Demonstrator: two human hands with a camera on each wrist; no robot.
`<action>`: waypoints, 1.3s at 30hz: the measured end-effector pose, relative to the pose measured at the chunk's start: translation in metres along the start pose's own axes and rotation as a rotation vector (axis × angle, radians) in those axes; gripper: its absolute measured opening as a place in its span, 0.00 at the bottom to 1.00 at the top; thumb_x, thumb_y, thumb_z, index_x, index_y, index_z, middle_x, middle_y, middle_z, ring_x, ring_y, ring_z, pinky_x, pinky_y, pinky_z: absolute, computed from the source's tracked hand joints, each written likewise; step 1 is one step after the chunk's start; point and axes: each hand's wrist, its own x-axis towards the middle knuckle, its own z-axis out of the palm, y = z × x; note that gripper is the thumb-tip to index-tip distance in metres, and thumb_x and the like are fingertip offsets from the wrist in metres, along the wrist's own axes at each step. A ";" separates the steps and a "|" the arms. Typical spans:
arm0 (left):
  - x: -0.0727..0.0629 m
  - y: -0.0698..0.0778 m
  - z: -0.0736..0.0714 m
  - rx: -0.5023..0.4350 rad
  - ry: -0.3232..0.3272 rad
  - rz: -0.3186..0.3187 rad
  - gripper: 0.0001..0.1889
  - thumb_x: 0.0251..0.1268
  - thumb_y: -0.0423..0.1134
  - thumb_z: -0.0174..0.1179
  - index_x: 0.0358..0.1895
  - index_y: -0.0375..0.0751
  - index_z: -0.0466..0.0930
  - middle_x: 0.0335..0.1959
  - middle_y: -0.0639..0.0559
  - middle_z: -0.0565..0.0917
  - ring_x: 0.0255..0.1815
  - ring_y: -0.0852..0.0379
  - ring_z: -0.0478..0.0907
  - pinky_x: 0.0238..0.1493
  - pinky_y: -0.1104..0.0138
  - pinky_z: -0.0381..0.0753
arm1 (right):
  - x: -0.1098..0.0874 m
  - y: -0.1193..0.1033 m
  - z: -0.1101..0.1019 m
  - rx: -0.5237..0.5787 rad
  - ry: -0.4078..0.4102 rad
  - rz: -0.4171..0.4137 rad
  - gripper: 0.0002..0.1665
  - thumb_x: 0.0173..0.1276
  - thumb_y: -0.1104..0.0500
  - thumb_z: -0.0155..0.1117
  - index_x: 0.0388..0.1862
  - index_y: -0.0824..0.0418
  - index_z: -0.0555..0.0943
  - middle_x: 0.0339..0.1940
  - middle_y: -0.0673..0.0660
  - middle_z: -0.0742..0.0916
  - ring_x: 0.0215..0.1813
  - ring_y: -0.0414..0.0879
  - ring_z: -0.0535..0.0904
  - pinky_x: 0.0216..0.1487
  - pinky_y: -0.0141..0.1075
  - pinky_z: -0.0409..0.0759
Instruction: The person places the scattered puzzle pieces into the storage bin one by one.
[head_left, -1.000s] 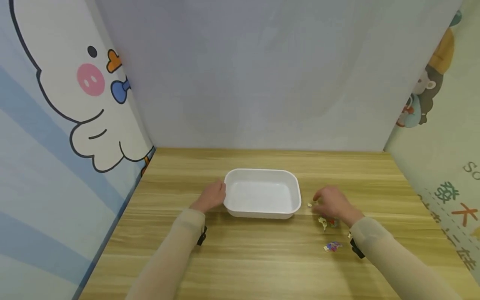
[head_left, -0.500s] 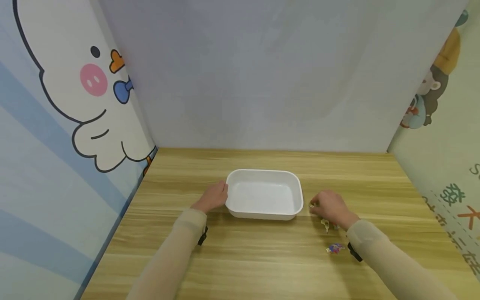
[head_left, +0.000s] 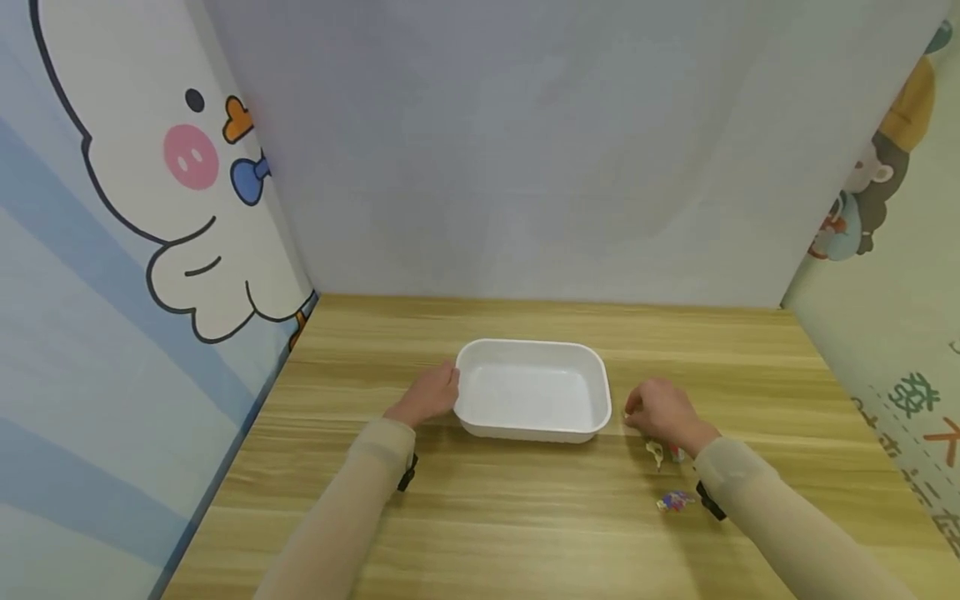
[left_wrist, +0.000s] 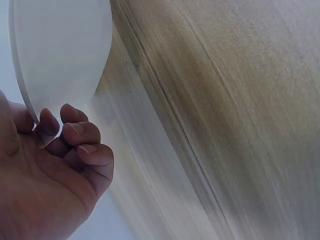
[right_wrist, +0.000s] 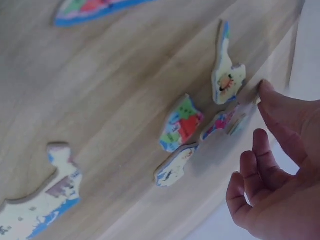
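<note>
A white rectangular plastic tray (head_left: 532,435) stands on the table. My left hand (head_left: 427,394) grips the rim at its left end; in the left wrist view thumb and index finger pinch the tray's edge (left_wrist: 24,92). To the right of the tray, my right hand (head_left: 662,412) is low over the table, with a small pale puzzle piece (head_left: 627,416) at the fingertips. Only a sliver of it shows in the right wrist view. Close to this hand lie a yellowish puzzle piece (right_wrist: 227,80), a red and green one (right_wrist: 181,125) and a small white one (right_wrist: 175,166).
Nearer the person lies a purple and blue puzzle piece (head_left: 675,501). A larger cream piece with a blue edge (right_wrist: 55,195) shows in the right wrist view. A plain pale backdrop (head_left: 525,167) rises behind the wooden table (head_left: 480,517), with printed cloths at both sides.
My right hand's fingers, spread beside the small pale piece a second ago, have closed on it. The left hand has kept its hold on the tray. The head view has shifted slightly.
</note>
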 end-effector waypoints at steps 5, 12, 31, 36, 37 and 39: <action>-0.001 0.001 0.001 0.002 -0.007 0.004 0.18 0.78 0.41 0.32 0.48 0.34 0.71 0.29 0.48 0.72 0.30 0.52 0.71 0.32 0.61 0.71 | 0.000 -0.001 -0.004 0.035 -0.069 0.026 0.07 0.53 0.61 0.72 0.31 0.62 0.84 0.30 0.53 0.84 0.35 0.51 0.79 0.38 0.48 0.79; -0.003 0.006 -0.002 -0.007 -0.014 -0.002 0.18 0.78 0.41 0.32 0.48 0.34 0.70 0.28 0.48 0.72 0.29 0.52 0.70 0.31 0.61 0.71 | 0.002 -0.002 -0.008 0.005 -0.088 0.004 0.08 0.54 0.60 0.73 0.30 0.61 0.82 0.28 0.51 0.82 0.32 0.48 0.78 0.36 0.47 0.78; -0.004 0.006 -0.002 -0.004 -0.006 -0.011 0.17 0.78 0.40 0.31 0.46 0.35 0.71 0.28 0.47 0.72 0.29 0.52 0.70 0.30 0.62 0.71 | 0.001 -0.008 -0.009 -0.054 -0.035 -0.088 0.07 0.53 0.60 0.70 0.27 0.55 0.79 0.25 0.47 0.81 0.31 0.47 0.76 0.40 0.53 0.70; -0.005 0.005 -0.002 0.015 0.002 0.000 0.18 0.78 0.40 0.32 0.47 0.34 0.71 0.29 0.48 0.72 0.30 0.52 0.71 0.32 0.61 0.71 | 0.002 -0.007 -0.015 0.042 -0.050 -0.082 0.04 0.58 0.63 0.66 0.33 0.60 0.80 0.28 0.50 0.82 0.30 0.45 0.77 0.40 0.51 0.73; -0.004 0.005 -0.002 0.021 0.004 0.001 0.18 0.78 0.40 0.32 0.47 0.34 0.71 0.29 0.48 0.72 0.30 0.52 0.71 0.33 0.60 0.72 | 0.003 -0.006 -0.017 0.070 -0.048 -0.091 0.04 0.59 0.64 0.65 0.33 0.61 0.80 0.28 0.51 0.83 0.30 0.45 0.77 0.39 0.49 0.74; -0.004 0.004 -0.002 0.029 0.009 0.007 0.18 0.78 0.40 0.32 0.48 0.33 0.71 0.29 0.48 0.72 0.31 0.52 0.71 0.35 0.59 0.72 | 0.004 -0.005 -0.021 0.113 -0.031 -0.129 0.02 0.60 0.66 0.64 0.32 0.64 0.80 0.27 0.52 0.83 0.30 0.46 0.78 0.37 0.46 0.76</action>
